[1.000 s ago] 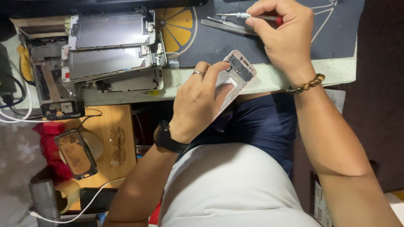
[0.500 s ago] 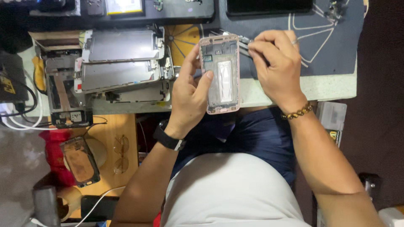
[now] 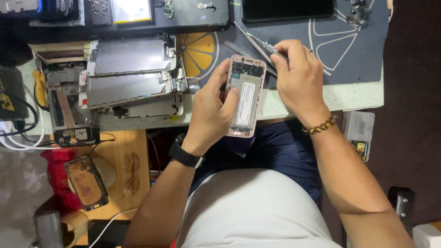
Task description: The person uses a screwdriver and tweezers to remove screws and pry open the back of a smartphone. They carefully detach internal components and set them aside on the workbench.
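A stack of bare grey metal phone frames [image 3: 131,76] lies at the left of the pale speckled desk [image 3: 353,96], beside a dark blue work mat [image 3: 353,50]. The left hand [image 3: 209,112] has its grip clenched around an opened pink-rimmed phone body [image 3: 246,94], held above the desk's front edge. The right hand [image 3: 298,80] pinches a slim metal screwdriver [image 3: 257,41] just beside the phone's top.
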